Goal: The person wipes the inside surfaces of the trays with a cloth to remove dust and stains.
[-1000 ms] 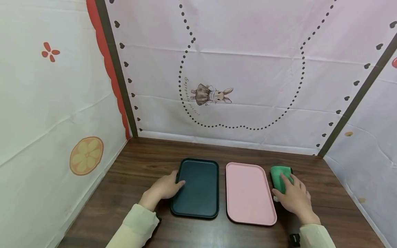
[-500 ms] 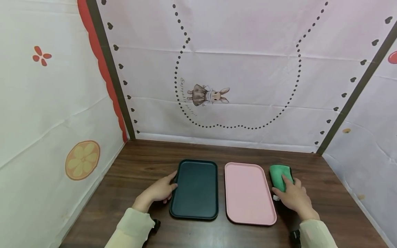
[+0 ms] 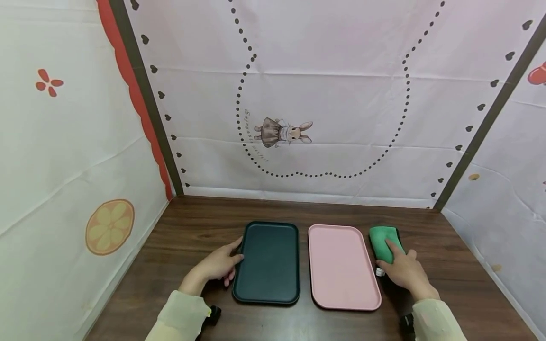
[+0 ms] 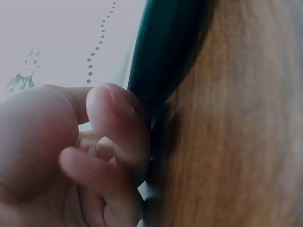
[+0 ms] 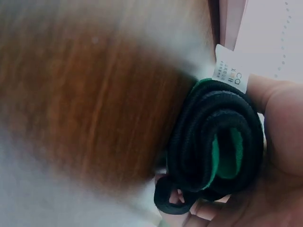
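Left hand point(image 3: 215, 264) has shifted since a second ago: its thumb lay over the dark tray point(image 3: 268, 265), now it's back at the rim. Right hand point(image 3: 405, 272) had fingers fanned over the green roll point(image 3: 379, 244); now the index lies on top, the others drawn to the far right side. Trays and roll stay put on the table, as far as I can see from here.

Left hand: thumb and index at the tray's left edge, lower fingers curled beside it. Can't tell if it really grips the rim; the left wrist view is too blurred there. Right hand: holding the roll, thumb on the left side, fingers round the other.

Roll sits on the table at the right, just beside the pink tray point(image 3: 343, 267). Its near end shows a dark coil with green inside; white tag point(image 5: 230, 69) sticks out on the thumb side, small dark loop point(image 5: 163, 198) hangs by the fingers. Print on the tag too small for me to read in full.

Both trays lie flat, side by side, narrow gap between. Brown wood table point(image 3: 213, 213) under everything. Pale sleeves point(image 3: 183, 312) on both arms. Behind, a printed sheet point(image 3: 341, 109): sideways rabbit point(image 3: 283, 132), dotted line; orange slice point(image 3: 110, 227) on the left wall.
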Demonstrator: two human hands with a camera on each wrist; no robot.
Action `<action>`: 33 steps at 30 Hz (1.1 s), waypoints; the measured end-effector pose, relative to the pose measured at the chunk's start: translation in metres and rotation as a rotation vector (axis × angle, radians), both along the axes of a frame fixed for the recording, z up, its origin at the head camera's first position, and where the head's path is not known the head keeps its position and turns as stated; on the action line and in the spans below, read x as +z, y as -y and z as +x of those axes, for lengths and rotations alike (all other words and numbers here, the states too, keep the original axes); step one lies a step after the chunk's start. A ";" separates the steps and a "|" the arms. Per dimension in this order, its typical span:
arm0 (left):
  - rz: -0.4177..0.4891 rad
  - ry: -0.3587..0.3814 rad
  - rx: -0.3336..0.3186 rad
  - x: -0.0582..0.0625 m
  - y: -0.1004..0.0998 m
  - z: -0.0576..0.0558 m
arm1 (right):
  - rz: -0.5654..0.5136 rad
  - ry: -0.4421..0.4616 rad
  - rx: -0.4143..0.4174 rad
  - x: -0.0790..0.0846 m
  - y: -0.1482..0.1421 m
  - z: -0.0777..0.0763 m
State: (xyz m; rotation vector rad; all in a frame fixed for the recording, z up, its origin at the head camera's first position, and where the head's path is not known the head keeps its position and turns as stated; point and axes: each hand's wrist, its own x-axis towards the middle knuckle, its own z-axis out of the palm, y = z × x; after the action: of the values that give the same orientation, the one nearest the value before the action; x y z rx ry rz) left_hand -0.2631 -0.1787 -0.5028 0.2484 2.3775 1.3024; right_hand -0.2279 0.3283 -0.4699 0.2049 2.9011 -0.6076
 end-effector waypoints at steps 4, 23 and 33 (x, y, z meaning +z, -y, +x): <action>-0.011 -0.003 -0.005 0.001 0.001 0.002 | -0.021 -0.010 0.024 -0.001 0.000 -0.001; 0.004 0.014 0.013 0.002 0.001 0.003 | -0.035 -0.107 0.020 -0.003 -0.002 0.003; 0.003 0.012 0.011 0.001 0.001 0.004 | -0.044 -0.146 0.019 0.007 0.003 0.004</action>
State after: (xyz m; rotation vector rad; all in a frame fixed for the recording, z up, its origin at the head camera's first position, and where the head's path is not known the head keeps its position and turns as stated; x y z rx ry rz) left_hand -0.2591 -0.1801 -0.5017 0.2279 2.3707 1.3094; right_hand -0.2236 0.3252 -0.4624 0.1326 3.0213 -0.7100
